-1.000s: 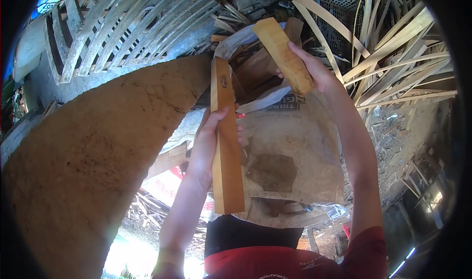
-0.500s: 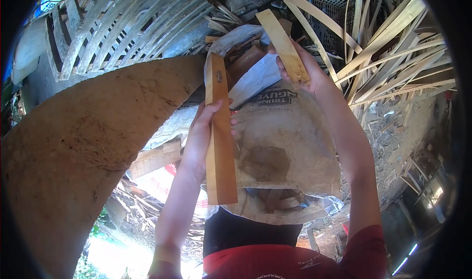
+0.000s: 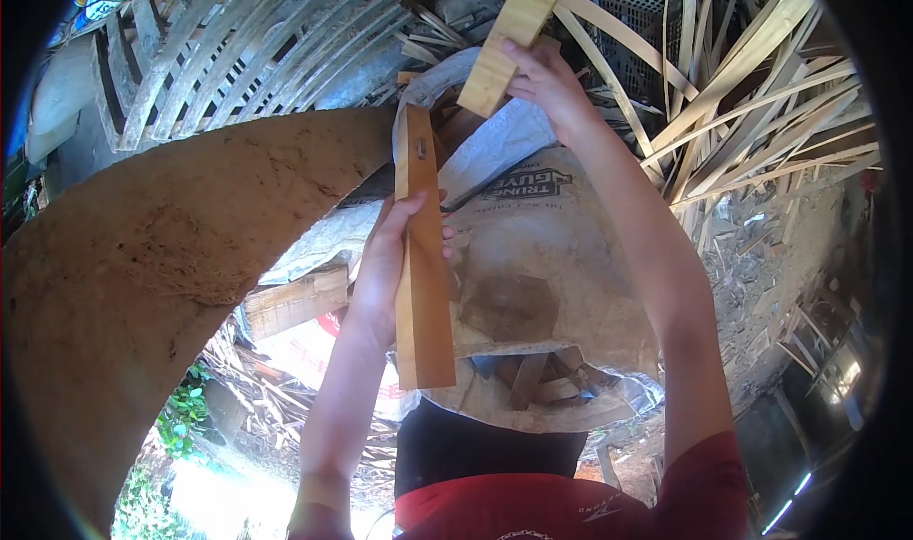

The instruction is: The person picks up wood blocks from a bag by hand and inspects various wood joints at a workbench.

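Note:
My left hand [image 3: 395,226] is wrapped round a long, squared wooden bar [image 3: 425,293] with a small dark slot near its top end. The bar stands nearly upright in view, its lower end in front of my waist. Higher up and to the right, my right hand [image 3: 544,82] grips a short, flat wooden block [image 3: 509,41], thumb on its face and the other fingers partly hidden behind. The block is tilted and apart from the bar. Beneath both hands lies a dusty printed sack [image 3: 571,245], with wood scraps [image 3: 537,380] showing through its torn opening.
A thick, curved brown earthen-looking form [image 3: 190,226] fills the left side. Behind it leans a slatted wooden rack [image 3: 257,50]. Long thin wood strips [image 3: 751,112] are piled at upper right, beside a dark perforated crate [image 3: 632,17]. A squared timber [image 3: 297,300] lies left of my left forearm.
My right hand has moved up and left with the wooden block, turning it so its broad face shows and it leans the other way. My left hand and the bar have barely shifted.

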Demonstrator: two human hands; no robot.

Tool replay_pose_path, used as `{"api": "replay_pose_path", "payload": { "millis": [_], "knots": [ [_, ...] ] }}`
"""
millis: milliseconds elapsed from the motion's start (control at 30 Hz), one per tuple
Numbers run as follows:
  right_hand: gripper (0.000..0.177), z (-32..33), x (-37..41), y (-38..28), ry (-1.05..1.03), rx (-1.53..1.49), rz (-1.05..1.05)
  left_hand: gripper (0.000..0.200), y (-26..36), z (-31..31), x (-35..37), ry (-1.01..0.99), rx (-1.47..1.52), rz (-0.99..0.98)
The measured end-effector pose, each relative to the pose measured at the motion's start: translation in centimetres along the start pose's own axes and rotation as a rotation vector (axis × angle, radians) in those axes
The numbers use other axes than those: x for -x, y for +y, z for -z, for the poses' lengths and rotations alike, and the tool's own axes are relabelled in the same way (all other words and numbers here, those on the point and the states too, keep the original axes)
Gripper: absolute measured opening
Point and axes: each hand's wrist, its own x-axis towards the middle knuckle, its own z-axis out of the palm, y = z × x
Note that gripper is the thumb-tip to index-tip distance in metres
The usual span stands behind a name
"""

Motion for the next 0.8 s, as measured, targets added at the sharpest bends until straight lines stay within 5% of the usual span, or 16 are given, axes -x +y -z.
{"api": "replay_pose_path", "payload": {
  "millis": [233,400,500,600,700,800],
  "knots": [
    [0.054,0.5,0.2,3.1,-0.063,0.542,0.22,0.042,-0.2,0.3,0.1,0.008,-0.02,-0.019],
    [0.057,2.0,2.8,4.2,-0.216,0.82,0.094,0.042,-0.2,0.6,0.1,0.002,-0.026,-0.007],
    [0.056,1.9,3.2,4.4,-0.294,0.852,0.086,0.051,-0.4,0.2,0.4,0.031,-0.013,-0.043],
    [0.055,1.4,2.1,5.7,-0.207,0.717,0.336,0.051,-0.5,0.1,0.5,0.017,-0.024,-0.042],
    [0.056,-1.3,1.6,5.2,0.025,0.279,0.391,0.052,-1.0,0.5,0.2,-0.017,-0.021,-0.046],
    [0.06,-1.8,0.7,4.3,0.081,0.504,0.309,0.053,-1.1,0.3,0.5,-0.03,-0.061,-0.059]
  ]
}}
